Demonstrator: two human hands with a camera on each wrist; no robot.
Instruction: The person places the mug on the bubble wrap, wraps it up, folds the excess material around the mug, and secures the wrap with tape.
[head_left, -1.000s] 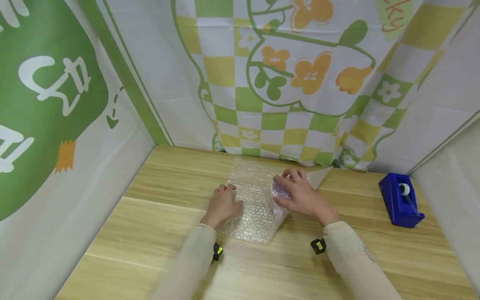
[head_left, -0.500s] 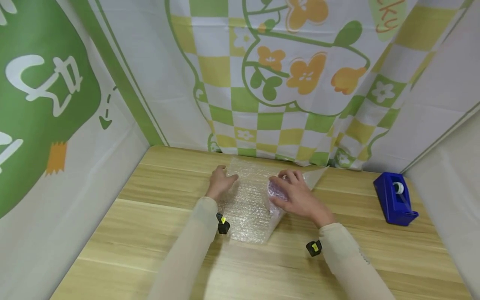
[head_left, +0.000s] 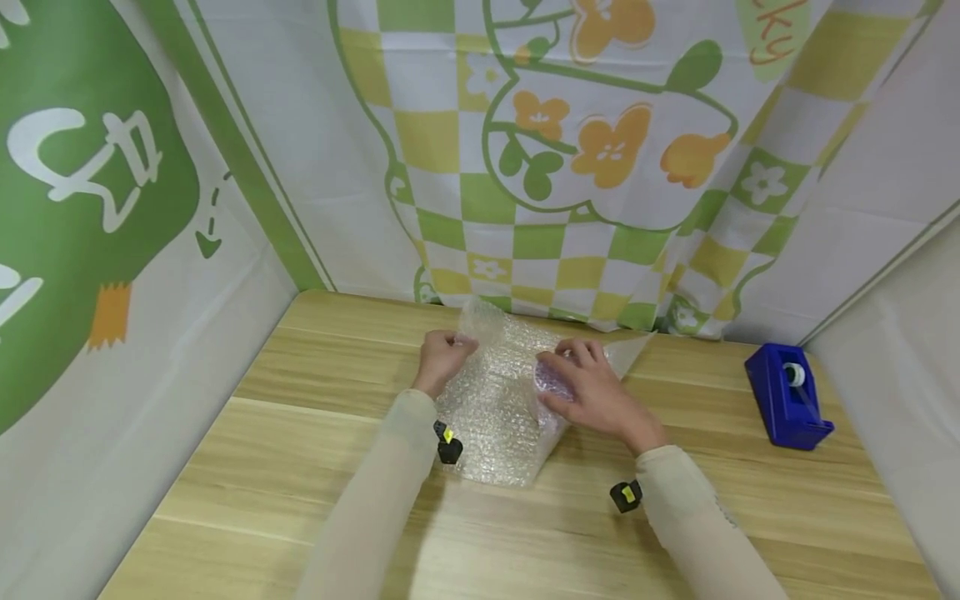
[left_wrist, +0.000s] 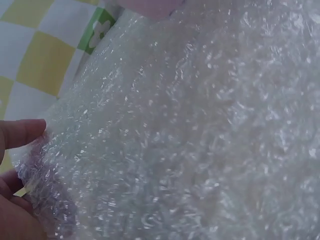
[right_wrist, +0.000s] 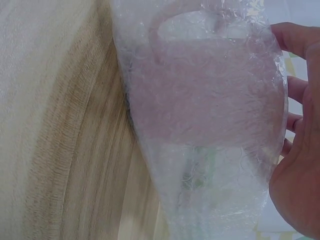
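Observation:
A sheet of clear bubble wrap lies across the wooden table, with its far left corner lifted. My left hand pinches that left edge; in the left wrist view the thumb and fingers are on either side of the sheet. Over on the right, my right hand holds a pink mug through a layer of the wrap, fingers curved around its side. The mug lies on its side, its curved handle showing through the plastic in the right wrist view. Its pink body also peeks in at the top of the left wrist view.
A blue tape dispenser with a roll of clear tape stands at the table's right side. Behind the wrap hangs a checked floral curtain down to the back edge. Pale fabric walls close off both sides.
My left hand has moved away from me along the sheet's left edge, then pinched it and raised the far corner. My right hand has kept its hold on the wrapped mug.

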